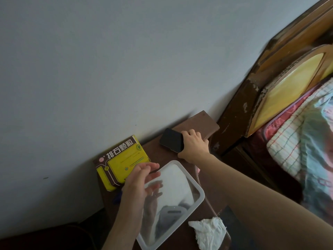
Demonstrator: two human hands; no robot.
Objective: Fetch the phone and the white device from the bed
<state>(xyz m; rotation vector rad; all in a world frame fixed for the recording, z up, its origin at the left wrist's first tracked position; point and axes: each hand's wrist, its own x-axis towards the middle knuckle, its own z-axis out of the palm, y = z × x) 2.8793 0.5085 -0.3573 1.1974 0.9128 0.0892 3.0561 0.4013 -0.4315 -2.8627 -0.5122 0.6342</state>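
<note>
The phone is black, on a dark brown nightstand. The medicine box is yellow and brown. A white-framed mirror, white tissue, red-and-green checked blanket, grey wall.

1 phone, 1 box, 2 hands

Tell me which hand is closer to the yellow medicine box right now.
The left hand. It hovers open right beside the yellow medicine box, overlapping its near edge, while the right hand is farther off, gripping the phone.

Dim flat indoor light, soft shadows, tilted wide-angle view, edges blurred
</note>
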